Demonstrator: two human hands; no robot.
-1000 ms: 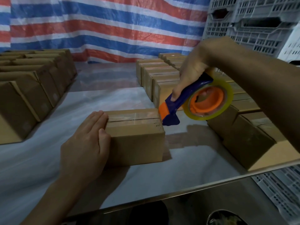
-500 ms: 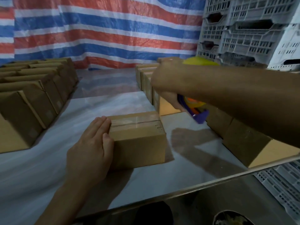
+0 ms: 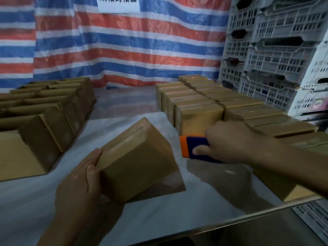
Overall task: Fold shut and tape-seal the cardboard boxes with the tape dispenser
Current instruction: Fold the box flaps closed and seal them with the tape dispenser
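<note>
Small brown cardboard box (image 3: 138, 166) tilted over white-covered desk (image 3: 159, 219), left grip (image 3: 83, 180) clamped on its near end. Right grip (image 3: 229, 141) wrapped round blue-orange tape dispenser (image 3: 195, 148). Box likely light, stiff; hold ends, off seam.

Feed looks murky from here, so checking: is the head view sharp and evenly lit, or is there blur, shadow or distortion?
Head view: dim overall; tilted brown cardboard box, left hand and right hand look motion-softened; the right hand and blue-and-orange tape dispenser throw a dark shadow on the white table sheet; wide-angle bending leans the grey plastic crates.
</note>
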